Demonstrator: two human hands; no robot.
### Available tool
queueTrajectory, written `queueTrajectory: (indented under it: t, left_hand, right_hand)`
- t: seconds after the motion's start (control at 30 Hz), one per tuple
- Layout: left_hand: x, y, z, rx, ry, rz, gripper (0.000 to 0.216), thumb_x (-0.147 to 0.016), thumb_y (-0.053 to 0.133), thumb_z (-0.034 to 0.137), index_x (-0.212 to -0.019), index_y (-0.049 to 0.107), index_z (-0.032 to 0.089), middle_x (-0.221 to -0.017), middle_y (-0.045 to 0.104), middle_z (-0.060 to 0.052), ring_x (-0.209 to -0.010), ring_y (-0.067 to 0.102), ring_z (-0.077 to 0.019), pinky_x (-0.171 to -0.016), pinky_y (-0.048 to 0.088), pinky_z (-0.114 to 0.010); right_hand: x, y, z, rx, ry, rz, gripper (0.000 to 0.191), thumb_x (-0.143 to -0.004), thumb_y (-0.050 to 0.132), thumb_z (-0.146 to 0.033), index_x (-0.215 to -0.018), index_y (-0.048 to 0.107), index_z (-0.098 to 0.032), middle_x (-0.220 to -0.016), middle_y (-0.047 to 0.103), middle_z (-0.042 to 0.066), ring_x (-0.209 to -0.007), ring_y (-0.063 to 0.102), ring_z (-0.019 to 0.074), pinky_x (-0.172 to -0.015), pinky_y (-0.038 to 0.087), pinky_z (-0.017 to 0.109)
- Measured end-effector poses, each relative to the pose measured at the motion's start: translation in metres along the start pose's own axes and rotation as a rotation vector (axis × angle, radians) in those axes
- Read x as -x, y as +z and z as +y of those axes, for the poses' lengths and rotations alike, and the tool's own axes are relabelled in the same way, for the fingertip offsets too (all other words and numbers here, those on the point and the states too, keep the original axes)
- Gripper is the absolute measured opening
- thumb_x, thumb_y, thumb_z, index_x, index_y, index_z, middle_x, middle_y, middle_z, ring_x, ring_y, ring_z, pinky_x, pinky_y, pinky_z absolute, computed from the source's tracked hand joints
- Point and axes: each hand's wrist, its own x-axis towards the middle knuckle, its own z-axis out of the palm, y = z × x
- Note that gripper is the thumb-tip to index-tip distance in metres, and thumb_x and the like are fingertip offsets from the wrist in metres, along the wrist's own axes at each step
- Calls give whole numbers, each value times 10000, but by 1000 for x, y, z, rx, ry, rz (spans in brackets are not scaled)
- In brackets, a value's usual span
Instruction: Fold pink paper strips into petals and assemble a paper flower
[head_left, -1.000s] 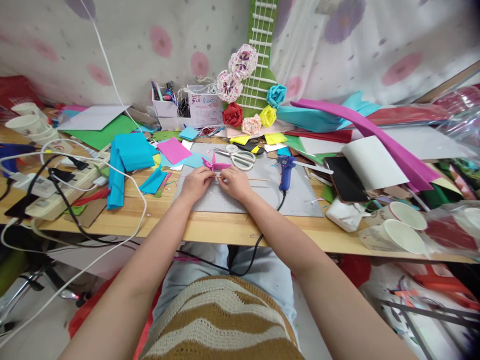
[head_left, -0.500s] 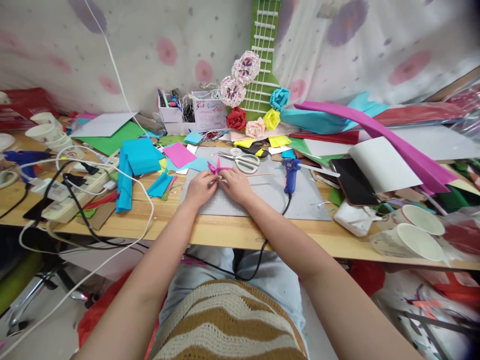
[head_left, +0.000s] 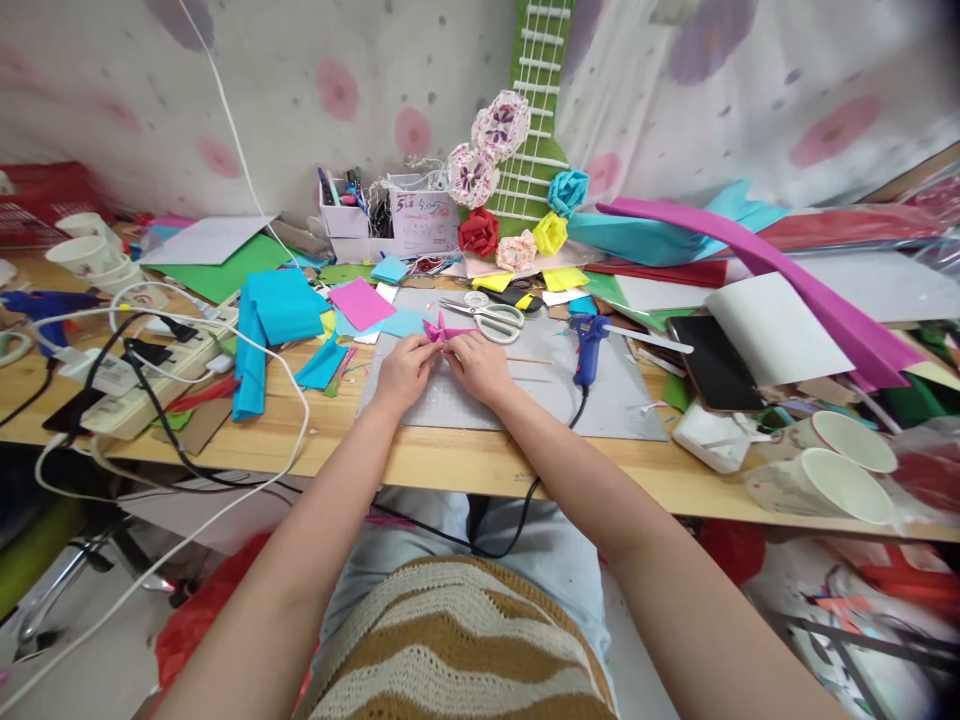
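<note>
A small piece of folded magenta paper (head_left: 442, 330) stands up between my two hands, over the grey cutting mat (head_left: 480, 408). My left hand (head_left: 407, 373) pinches it from the left, fingers closed. From the other side my right hand (head_left: 476, 366) grips it too, and the fingertips of both hands nearly meet. The lower part of the paper is hidden by the fingers. Just beyond my right hand lie scissors (head_left: 499, 320) with pale handles. A thin wooden stick (head_left: 532, 361) rests on the mat beside that hand.
A blue glue gun (head_left: 589, 350) lies on the mat's right side, its cord running off the table edge. Blue crepe paper (head_left: 285, 308) and a pink square (head_left: 362, 304) are to the left. Paper flowers (head_left: 478, 232) stand behind. Paper cups (head_left: 832, 485) sit at the right edge.
The magenta paper has turned, and a pointed strip of it now reaches right above my right hand. Both hands stay close together. The whole view has shifted slightly.
</note>
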Motion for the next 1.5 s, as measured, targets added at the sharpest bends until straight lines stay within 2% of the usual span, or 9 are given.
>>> queueTrajectory:
  t: [0.43,0.53,0.63,1.07,1.5]
  left_hand:
    - [-1,-2,7,55,-74,-17,280,-814,478,147,-1050,624,181,-969,608,-55,-913,565,-151,-800,471,-262]
    - [-3,0,6,16,-94,-13,329,-795,494,126,-1095,604,205,-982,610,-50,-919,562,-159,-808,464,-271]
    - [-7,2,3,-42,-99,4,309,-787,514,134,-1061,623,227,-971,609,-48,-929,553,-174,-801,459,-282]
    - [-8,4,1,-20,-36,-37,320,-790,474,131,-1067,619,199,-990,618,-50,-948,550,-168,-836,445,-283]
    - [-9,3,3,-120,27,-7,248,-844,469,252,-1032,624,201,-973,629,-72,-929,547,-199,-815,411,-330]
  right_hand:
    - [-2,-1,-2,-123,100,-78,198,-906,413,-272,-917,580,-166,-911,652,79,-865,557,192,-721,365,281]
    - [-2,-2,-4,-143,126,-93,200,-911,398,-264,-938,569,-164,-925,655,80,-858,577,189,-706,370,274]
    - [-3,-1,-3,-162,149,-99,201,-915,391,-273,-942,559,-166,-916,660,74,-833,591,182,-688,373,266]
    - [-2,-1,1,-215,165,-81,208,-913,391,-282,-947,559,-163,-915,671,73,-822,603,187,-677,375,266]
    - [-2,-4,3,-180,165,-87,214,-906,389,-289,-963,567,-184,-939,668,65,-846,595,188,-686,378,271]
